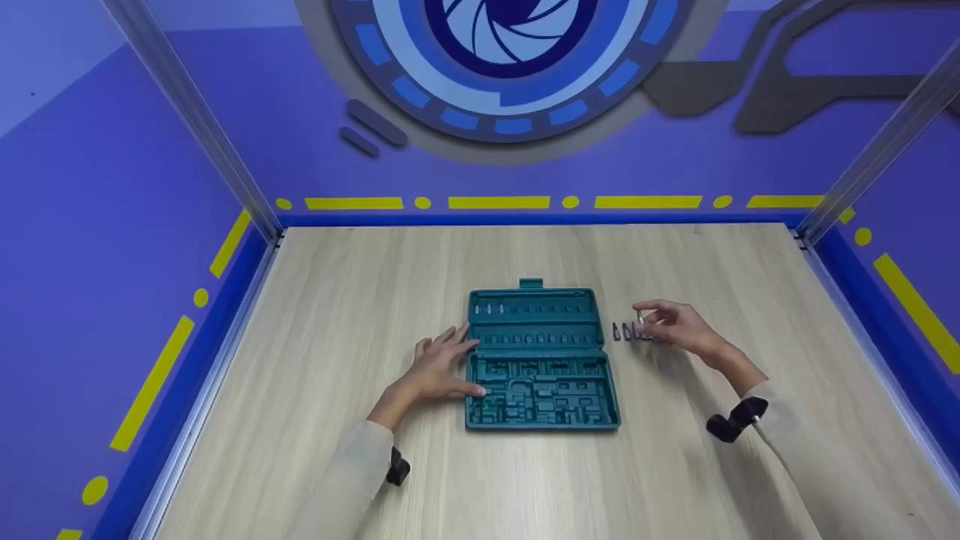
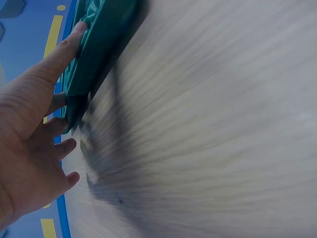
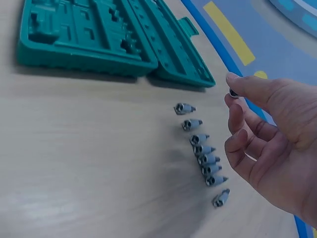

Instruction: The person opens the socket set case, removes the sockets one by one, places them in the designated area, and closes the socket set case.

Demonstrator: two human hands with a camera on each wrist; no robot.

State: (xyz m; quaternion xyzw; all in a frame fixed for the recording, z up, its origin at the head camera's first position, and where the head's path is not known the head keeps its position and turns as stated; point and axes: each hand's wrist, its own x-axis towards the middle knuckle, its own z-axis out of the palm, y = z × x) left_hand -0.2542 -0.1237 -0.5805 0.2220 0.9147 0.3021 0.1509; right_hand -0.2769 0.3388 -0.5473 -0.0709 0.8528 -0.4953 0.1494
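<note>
A green plastic tool case [image 1: 541, 391] lies unfolded on the table, its moulded compartments facing up. Three small metal bit sockets [image 1: 489, 308] stand in the left end of its upper row. My left hand [image 1: 439, 366] rests at the case's left side, fingers spread and thumb on the rim. To the right of the case, my right hand [image 1: 679, 328] pinches one bit socket [image 3: 234, 93] between thumb and forefinger, mostly hidden by them. Below it, several more bit sockets [image 3: 200, 139] lie in a rough line on the table in the right wrist view.
The wooden table [image 1: 360, 300] extends around the case. Blue walls with yellow marks [image 1: 499, 202] enclose its back and sides, with metal posts [image 1: 217, 142] at the back corners. A latch tab [image 1: 531, 283] sticks out from the case's far edge.
</note>
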